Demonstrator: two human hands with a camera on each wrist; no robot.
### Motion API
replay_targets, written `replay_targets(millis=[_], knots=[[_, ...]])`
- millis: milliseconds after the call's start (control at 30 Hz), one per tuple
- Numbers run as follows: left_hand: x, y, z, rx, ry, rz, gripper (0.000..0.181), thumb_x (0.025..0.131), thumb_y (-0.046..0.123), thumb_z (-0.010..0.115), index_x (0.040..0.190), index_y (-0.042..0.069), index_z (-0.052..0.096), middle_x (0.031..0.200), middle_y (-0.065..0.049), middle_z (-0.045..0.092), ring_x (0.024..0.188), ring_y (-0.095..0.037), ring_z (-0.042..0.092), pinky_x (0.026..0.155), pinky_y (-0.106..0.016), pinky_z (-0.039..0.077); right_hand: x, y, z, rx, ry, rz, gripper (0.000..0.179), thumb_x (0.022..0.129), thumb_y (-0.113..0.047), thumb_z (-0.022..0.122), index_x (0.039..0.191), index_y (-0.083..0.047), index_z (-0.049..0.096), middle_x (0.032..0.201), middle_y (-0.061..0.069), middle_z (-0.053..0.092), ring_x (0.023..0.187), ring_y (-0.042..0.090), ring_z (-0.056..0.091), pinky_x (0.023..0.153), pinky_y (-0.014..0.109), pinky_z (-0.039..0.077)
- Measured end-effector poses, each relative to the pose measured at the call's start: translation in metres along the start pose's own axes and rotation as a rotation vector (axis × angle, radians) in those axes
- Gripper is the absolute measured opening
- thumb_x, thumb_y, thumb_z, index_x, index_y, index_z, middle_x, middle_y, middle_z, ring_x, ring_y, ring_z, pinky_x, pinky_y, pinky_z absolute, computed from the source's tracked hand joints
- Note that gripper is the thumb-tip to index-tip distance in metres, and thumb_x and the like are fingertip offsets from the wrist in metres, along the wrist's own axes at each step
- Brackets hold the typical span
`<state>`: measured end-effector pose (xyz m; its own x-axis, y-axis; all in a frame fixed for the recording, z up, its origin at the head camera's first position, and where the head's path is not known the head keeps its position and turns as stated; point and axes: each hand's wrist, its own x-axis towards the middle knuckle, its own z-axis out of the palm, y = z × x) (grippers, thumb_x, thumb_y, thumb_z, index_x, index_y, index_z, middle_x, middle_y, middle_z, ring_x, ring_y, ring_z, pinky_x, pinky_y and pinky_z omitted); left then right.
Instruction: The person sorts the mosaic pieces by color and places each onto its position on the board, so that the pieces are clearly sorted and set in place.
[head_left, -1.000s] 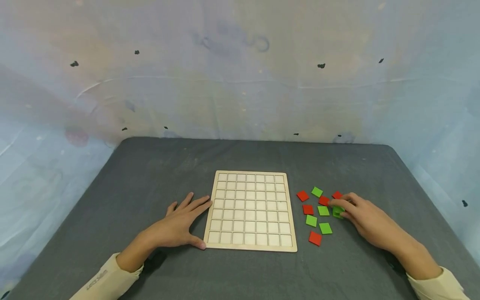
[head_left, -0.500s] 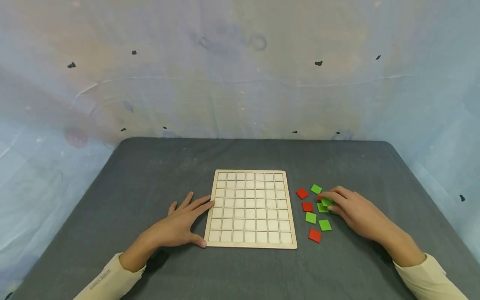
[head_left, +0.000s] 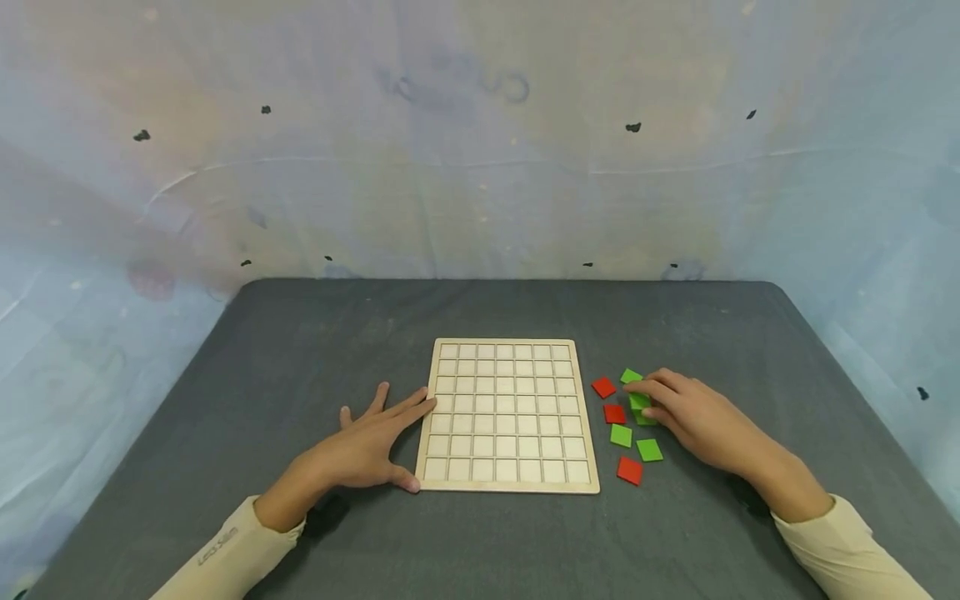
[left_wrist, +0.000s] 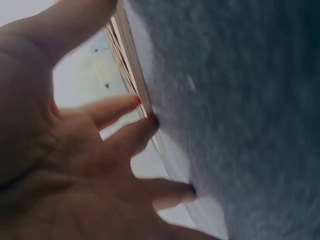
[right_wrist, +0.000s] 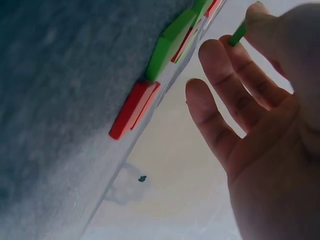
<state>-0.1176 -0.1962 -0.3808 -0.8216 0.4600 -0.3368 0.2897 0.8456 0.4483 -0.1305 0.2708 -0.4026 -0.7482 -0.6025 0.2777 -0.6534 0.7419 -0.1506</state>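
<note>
A pale wooden board point(head_left: 507, 341) with a grid of square cells lies flat on the dark table. My left hand point(head_left: 360, 454) has its fingers spread, with the thumb and fingertips touching the board's left edge. In the right wrist view, a green square tile point(right_wrist: 238, 34) sits pinched between the thumb and a finger of my right hand point(head_left: 701, 421). That hand is just above several loose tiles to the right of the board, among them a red tile point(head_left: 603, 387), another red tile point(head_left: 629, 471) and a green tile point(head_left: 649, 450). My right fingers partly cover the farther tiles.
A dark grey cloth covers the table point(head_left: 480, 550). Its far edge meets a pale patterned curtain point(head_left: 450, 167) with dark spots, which also hangs along both sides.
My right hand has picked up a green tile from the right of the group and carried it left over the others. My left hand and the board have shifted slightly right.
</note>
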Motion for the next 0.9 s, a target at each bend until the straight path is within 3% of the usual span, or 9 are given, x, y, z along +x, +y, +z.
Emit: replay_targets(millis=[300, 667, 900], knots=[[-0.006, -0.004, 0.002, 0.021, -0.04, -0.014, 0.107, 0.073, 0.056, 0.078, 0.16, 0.035, 0.018, 0.169, 0.007, 0.007, 0.153, -0.045, -0.01, 0.097, -0.089, -0.002, 0.019, -0.016, 0.0, 0.012, -0.016, -0.019, 0.043, 0.089, -0.018, 0.075, 0.131, -0.02, 0.064, 0.114, -0.008, 0.061, 0.088, 0.005, 0.057, 0.074, 0.029, 0.052], [-0.01, -0.003, 0.005, 0.012, 0.016, 0.008, 0.105, 0.072, 0.059, 0.079, 0.159, 0.032, 0.025, 0.168, 0.003, 0.016, 0.153, -0.048, -0.002, 0.097, -0.089, 0.002, 0.071, -0.048, -0.005, 0.041, -0.004, -0.118, 0.039, 0.091, -0.02, 0.074, 0.129, -0.015, 0.064, 0.116, -0.002, 0.064, 0.086, 0.009, 0.061, 0.073, 0.029, 0.052], [-0.005, -0.001, 0.007, -0.005, 0.05, 0.001, 0.102, 0.071, 0.054, 0.083, 0.157, 0.031, 0.032, 0.166, 0.004, 0.022, 0.153, -0.047, 0.002, 0.097, -0.089, 0.004, 0.102, -0.073, 0.01, 0.116, -0.034, -0.088, 0.038, 0.092, -0.023, 0.073, 0.128, -0.015, 0.065, 0.119, -0.001, 0.064, 0.091, 0.011, 0.062, 0.08, 0.032, 0.054]])
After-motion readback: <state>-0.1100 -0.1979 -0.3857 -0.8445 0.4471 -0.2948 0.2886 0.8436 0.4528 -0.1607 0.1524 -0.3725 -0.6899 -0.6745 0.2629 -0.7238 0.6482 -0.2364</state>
